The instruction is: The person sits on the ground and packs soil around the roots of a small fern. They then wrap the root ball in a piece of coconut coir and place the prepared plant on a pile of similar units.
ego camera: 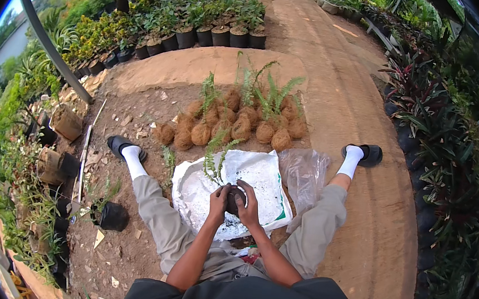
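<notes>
Between my two hands is a dark, rounded root ball of soil (pixel 234 202). Feathery fern fronds (pixel 213 164) rise from its top and lean away from me to the left. My left hand (pixel 219 201) grips the ball's left side, with the thumb near the top. My right hand (pixel 248 203) curls around the right side, fingers over the far edge. Below the hands a white plastic sack (pixel 259 169) lies spread on the ground between my legs, with dark soil crumbs scattered on it. The fingers hide part of the ball.
Several fibre-wrapped balls (pixel 222 130), some with ferns, sit together beyond the sack. A clear plastic bag (pixel 304 174) lies to the sack's right. A black plant bag (pixel 114 216) rests on its side at left. Potted plants (pixel 220 36) line the far side; leafy plants (pixel 427 112) border the right.
</notes>
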`<state>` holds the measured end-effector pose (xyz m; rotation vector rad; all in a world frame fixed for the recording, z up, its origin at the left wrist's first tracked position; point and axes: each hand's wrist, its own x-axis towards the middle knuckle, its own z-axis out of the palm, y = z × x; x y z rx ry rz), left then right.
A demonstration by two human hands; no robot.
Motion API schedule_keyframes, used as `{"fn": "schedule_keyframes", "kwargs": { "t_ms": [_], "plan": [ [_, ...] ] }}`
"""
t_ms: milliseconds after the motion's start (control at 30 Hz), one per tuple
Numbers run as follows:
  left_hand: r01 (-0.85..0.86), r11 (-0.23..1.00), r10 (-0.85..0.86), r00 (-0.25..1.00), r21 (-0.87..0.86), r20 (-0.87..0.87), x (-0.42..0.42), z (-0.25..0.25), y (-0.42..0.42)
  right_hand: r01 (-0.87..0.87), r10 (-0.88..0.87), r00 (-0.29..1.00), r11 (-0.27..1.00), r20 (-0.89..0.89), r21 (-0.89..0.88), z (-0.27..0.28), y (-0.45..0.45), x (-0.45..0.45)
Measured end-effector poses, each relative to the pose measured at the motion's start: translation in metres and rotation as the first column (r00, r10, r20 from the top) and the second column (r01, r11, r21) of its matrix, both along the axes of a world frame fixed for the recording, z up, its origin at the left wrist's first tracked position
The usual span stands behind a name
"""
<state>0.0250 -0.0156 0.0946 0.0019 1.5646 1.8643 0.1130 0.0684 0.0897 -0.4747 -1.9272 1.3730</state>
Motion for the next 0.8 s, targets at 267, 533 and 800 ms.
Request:
{"fn": "schedule_keyframes", "kwargs": {
  "t_ms": [267,533,800],
  "plan": [
    [-0.238,0.897,0.051,0.893,-0.373,-0.448,-0.018,-0.097,-0.001,0.318,-0.256,0.947,0.831,0.193,-0.457,-0.037,0.063,0.06],
    [-0.068,0.884,-0.237,0.788,-0.463,-0.568,0.01,-0.166,-0.005,0.537,-0.49,0.825,0.524,0.282,-0.661,-0.03,0.076,0.093],
    [0.051,0.867,-0.361,0.748,-0.495,-0.556,0.01,-0.15,-0.012,0.713,-0.707,0.656,0.468,0.263,-0.522,-0.055,0.08,0.121]
  ]
}}
